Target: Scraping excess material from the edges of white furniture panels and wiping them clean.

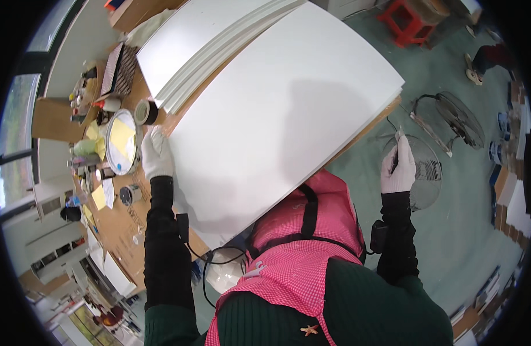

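Observation:
A large white sheet point(277, 109) lies on top of a board stack in front of me, with its near edge by my pink checked apron. My left hand point(157, 154), in a white glove, rests at the sheet's left edge, beside a round white lid. Its fingers look stretched out, and nothing shows in them. Off the sheet's right side, over the floor, my right hand point(398, 166) is raised in a white glove. Its fingers are closed round a slim tool point(396, 157) with a dark handle and a pale pointed tip; its exact kind is unclear.
More white sheets point(184, 40) are piled beyond. The brown worktable point(127, 225) on the left carries the round lid point(122, 141), a dark jar point(145, 112), a tin point(130, 195) and several bottles. Fans point(458, 118) and a red stool point(405, 23) stand right. A person's legs point(483, 62) show far right.

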Available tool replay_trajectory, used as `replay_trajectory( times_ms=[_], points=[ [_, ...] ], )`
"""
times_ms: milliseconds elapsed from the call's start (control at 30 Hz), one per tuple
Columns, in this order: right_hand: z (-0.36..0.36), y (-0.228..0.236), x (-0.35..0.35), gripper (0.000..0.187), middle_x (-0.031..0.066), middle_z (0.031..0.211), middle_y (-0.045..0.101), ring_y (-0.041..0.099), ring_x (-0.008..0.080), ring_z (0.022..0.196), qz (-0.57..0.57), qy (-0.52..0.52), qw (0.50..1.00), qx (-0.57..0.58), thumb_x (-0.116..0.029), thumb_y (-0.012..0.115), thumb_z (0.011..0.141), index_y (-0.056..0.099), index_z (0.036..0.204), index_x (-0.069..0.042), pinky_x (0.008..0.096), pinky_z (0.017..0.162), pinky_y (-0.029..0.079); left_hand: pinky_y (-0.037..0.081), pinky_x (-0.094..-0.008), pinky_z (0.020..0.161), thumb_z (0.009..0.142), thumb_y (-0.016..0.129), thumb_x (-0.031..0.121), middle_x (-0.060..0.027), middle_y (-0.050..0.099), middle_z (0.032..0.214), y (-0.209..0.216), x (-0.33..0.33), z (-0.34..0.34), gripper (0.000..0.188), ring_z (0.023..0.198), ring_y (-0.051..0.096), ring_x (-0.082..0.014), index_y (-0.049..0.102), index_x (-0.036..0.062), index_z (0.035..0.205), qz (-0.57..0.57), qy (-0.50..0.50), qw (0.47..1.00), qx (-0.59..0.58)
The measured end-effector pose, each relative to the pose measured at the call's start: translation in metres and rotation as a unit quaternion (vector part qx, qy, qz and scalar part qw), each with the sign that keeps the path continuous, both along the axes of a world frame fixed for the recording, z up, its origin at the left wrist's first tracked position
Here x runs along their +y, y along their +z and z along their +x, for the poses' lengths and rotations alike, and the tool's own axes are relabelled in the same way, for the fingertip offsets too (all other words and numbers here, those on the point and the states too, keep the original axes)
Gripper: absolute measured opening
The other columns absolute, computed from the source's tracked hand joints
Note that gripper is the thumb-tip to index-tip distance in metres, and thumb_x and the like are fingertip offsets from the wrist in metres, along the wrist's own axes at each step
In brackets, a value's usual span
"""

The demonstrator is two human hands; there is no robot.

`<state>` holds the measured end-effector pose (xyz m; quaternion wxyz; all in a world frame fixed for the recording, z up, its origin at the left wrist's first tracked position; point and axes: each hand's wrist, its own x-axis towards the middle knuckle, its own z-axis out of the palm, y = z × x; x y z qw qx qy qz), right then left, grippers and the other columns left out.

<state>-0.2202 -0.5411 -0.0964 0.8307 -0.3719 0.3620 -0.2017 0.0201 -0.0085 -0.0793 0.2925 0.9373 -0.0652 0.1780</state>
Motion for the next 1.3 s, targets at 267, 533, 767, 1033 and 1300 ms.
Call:
replay_trajectory(
  times_ms=[267,533,767,1033,1300],
  points=[
    [0.014,0.008,0.021,0.028,-0.0025,0.082,0.057,0.048,0.0015,0.067,-0.019,0.009,1.000,-0.008,-0.015,0.064,0.101,0.064,0.126,-0.002,0.0181,0.054,0.037,0.046,-0.0388,0.105,0.098,0.065,0.018,-0.0171,0.064,0.124,0.000,0.041,-0.082,0.035,0.119,0.061,-0.0308,0.058,0.0004,0.127,-0.036,0.138,0.990,0.006],
    [0.009,0.003,0.000,0.036,0.0032,0.088,0.058,0.050,0.0091,0.067,-0.695,0.099,0.689,0.180,0.001,0.057,0.097,0.055,0.133,0.004,0.0215,0.059,0.045,0.045,-0.0449,0.106,0.097,0.066,0.021,-0.0174,0.061,0.127,0.023,-0.150,-0.040,0.027,0.130,0.052,-0.0387,0.063,0.0057,0.120,0.081,-0.163,0.983,-0.024],
    [0.078,0.090,0.045,0.028,-0.0038,0.066,0.043,0.036,0.0062,0.053,-0.143,0.026,0.985,-0.096,-0.009,0.053,0.103,0.057,0.128,0.003,0.0209,0.049,0.029,0.046,-0.0410,0.099,0.083,0.062,0.015,-0.0109,0.062,0.106,0.029,-0.347,-0.053,0.018,0.115,0.057,-0.0293,0.064,0.0107,0.100,0.058,-0.340,0.937,-0.060],
    [0.091,0.103,0.077,0.039,-0.0052,0.068,0.038,0.031,0.0043,0.053,-0.143,0.141,0.972,-0.123,-0.013,0.052,0.105,0.049,0.140,0.005,0.0213,0.047,0.024,0.050,-0.0431,0.097,0.080,0.067,0.022,-0.0109,0.062,0.106,0.032,-0.275,-0.123,0.023,0.116,0.061,-0.0313,0.062,0.0100,0.099,0.019,-0.319,0.936,-0.145],
    [0.137,0.090,0.150,0.041,-0.0065,0.063,0.042,0.032,0.0028,0.045,-0.114,0.287,0.949,-0.070,-0.028,0.050,0.109,0.056,0.136,0.001,0.0211,0.042,0.024,0.052,-0.0428,0.099,0.079,0.072,0.015,-0.0118,0.063,0.108,0.064,-0.095,-0.209,0.021,0.113,0.064,-0.0328,0.064,0.0073,0.097,0.088,-0.114,0.990,0.002]
  ],
)
